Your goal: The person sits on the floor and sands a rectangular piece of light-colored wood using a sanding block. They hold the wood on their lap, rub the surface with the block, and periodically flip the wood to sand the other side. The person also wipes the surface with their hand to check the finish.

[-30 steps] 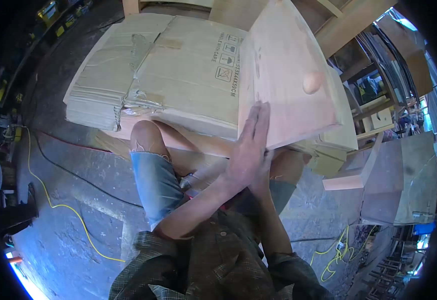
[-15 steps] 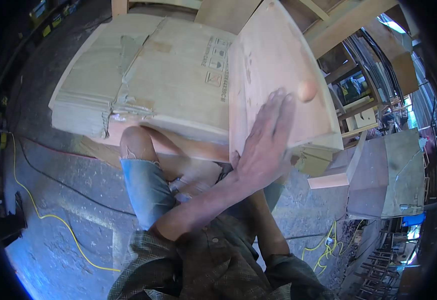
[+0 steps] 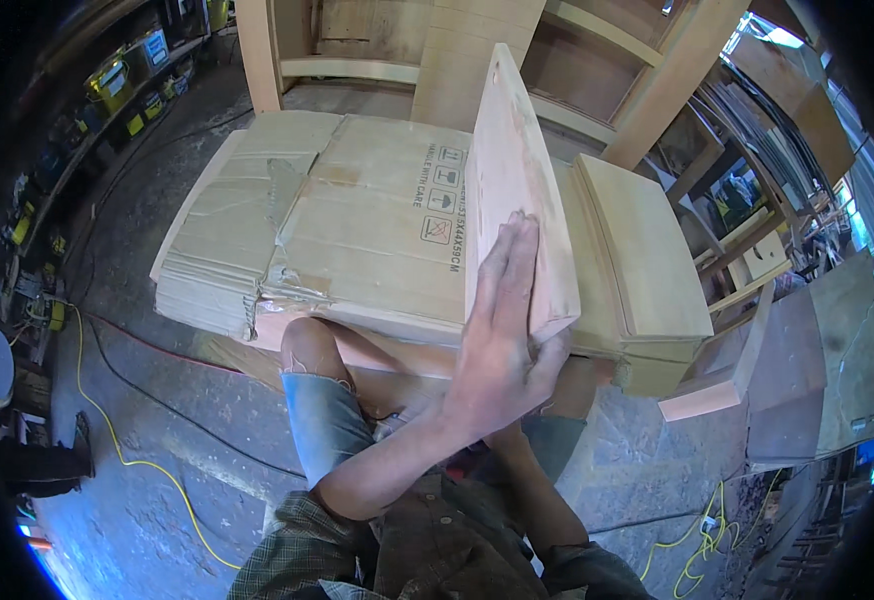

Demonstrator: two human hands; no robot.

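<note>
A pale wooden board [image 3: 517, 160] stands on its edge, tilted, on a flattened cardboard box [image 3: 377, 220] in front of me. My left hand [image 3: 502, 330] reaches across from the lower left and lies against the board's near part. Its fingers are stretched out, pointing up along the wood. Behind it, my right hand [image 3: 547, 375] is near the board's lower near end, mostly covered by the left hand. How its fingers are set is hidden.
A second flat wooden panel [image 3: 647, 250] lies on cardboard to the right. Behind stands a wooden frame [image 3: 352, 70]. Yellow cord [image 3: 172, 485] runs over the concrete floor on the left, and more lies tangled at the right. A shelf with tins [image 3: 112, 85] is far left.
The board has turned more edge-on and upright, uncovering the panel on the right. My left hand has moved with it, still lying along the wood. The whole view has shifted slightly.
</note>
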